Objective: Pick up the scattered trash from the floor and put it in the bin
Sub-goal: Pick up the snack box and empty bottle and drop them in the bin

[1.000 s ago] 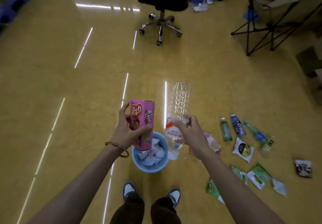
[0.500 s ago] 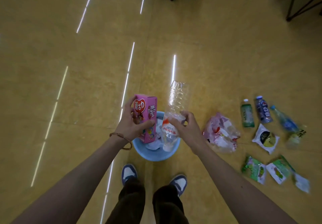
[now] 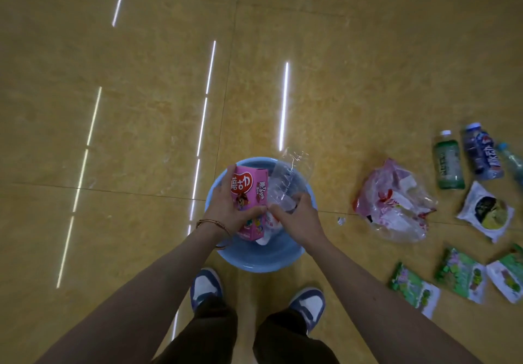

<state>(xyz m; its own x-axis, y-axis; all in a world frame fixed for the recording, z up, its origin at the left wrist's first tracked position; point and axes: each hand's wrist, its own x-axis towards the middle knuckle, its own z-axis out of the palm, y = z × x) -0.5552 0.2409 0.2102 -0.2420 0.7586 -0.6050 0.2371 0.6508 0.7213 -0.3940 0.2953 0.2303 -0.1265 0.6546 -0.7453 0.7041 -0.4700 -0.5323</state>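
Fingers (image 3: 231,172) of left hand (image 3: 226,205) curled round pink carton (image 3: 250,191), right hand (image 3: 301,218) gripping clear bottle (image 3: 285,179).
Held both low over blue bin (image 3: 263,263), lower centre, presumably for a clean drop; left plastic bag (image 3: 393,205) and wrappers (image 3: 413,287) on floor (image 3: 141,137), right.

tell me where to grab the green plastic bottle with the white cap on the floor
Probably the middle of the green plastic bottle, from straight above, fingers spanning its width: it lies flat, cap pointing away, and the dark blue bottle lies close on its right.
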